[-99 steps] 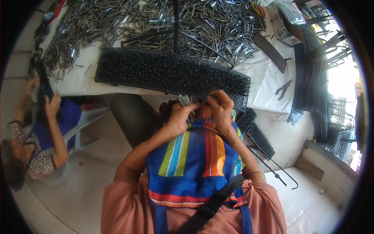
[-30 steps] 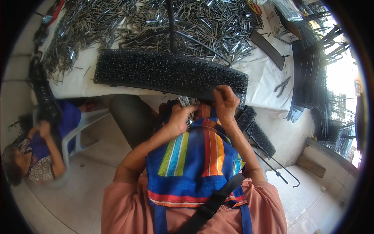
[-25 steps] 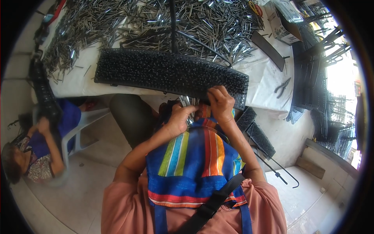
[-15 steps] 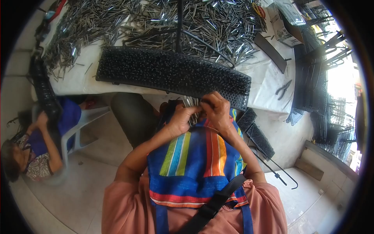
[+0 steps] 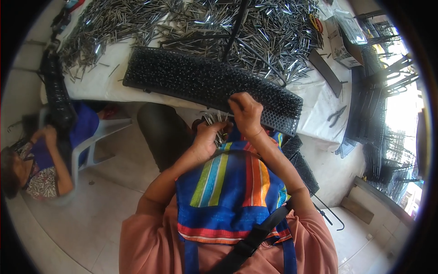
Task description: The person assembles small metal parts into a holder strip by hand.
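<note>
A long black perforated rack (image 5: 182, 71), dotted with many small holes, lies tilted along the table's near edge. My left hand (image 5: 207, 138) is closed round a bundle of thin metal strips (image 5: 215, 122), whose tips fan out above the fingers. Over the rack's near edge, right of the bundle, my right hand (image 5: 247, 113) has its fingers pinched together. Whatever sits between those fingertips is too small or hidden to make out. Bare holes show at the rack's right end.
Loose metal strips (image 5: 255, 32) heap across the white-covered table (image 5: 319, 116). Pliers (image 5: 336, 116) and a dark flat plate (image 5: 325, 73) lie at the right, near a carton (image 5: 343, 48). Dark wire racks (image 5: 372, 114) stand beyond. Another person (image 5: 45, 180) sits at the left by a white chair (image 5: 91, 141).
My right hand has lifted away from the bundle and moved up over the rack's near edge. The left hand has shifted slightly left and down, still holding the strips.
</note>
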`<state>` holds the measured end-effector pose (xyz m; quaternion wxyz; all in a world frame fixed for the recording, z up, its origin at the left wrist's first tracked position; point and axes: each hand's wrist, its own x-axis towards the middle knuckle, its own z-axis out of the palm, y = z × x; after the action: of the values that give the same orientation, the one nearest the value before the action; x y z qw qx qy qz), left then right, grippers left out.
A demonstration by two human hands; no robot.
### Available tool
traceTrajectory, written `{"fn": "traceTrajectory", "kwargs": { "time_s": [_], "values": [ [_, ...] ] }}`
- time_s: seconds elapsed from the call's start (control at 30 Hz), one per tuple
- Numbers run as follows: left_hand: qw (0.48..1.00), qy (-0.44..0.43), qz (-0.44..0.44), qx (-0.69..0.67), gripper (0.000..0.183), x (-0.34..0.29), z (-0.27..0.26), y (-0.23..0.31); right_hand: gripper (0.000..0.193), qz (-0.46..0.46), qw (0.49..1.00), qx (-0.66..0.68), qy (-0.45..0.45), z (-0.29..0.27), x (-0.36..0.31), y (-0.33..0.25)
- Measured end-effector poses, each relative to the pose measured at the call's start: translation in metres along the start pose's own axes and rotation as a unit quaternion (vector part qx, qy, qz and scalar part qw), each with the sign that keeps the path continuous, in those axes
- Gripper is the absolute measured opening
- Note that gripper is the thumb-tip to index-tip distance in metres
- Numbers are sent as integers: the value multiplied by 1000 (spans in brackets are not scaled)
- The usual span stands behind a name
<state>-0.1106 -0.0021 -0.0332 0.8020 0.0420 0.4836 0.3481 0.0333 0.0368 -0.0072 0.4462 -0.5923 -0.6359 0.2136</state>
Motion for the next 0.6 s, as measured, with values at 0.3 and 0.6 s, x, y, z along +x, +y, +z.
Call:
{"fn": "traceTrajectory", "kwargs": {
  "time_s": [0.3,0.6],
  "values": [
    [994,-36,-8,-104,13,5,-5,0,12,-139,977,-143,-71,0,-1,-9],
    [995,-14,-12,-102,12,-4,8,3,11,190,974,94,-76,-7,-27,2]
  ]
}}
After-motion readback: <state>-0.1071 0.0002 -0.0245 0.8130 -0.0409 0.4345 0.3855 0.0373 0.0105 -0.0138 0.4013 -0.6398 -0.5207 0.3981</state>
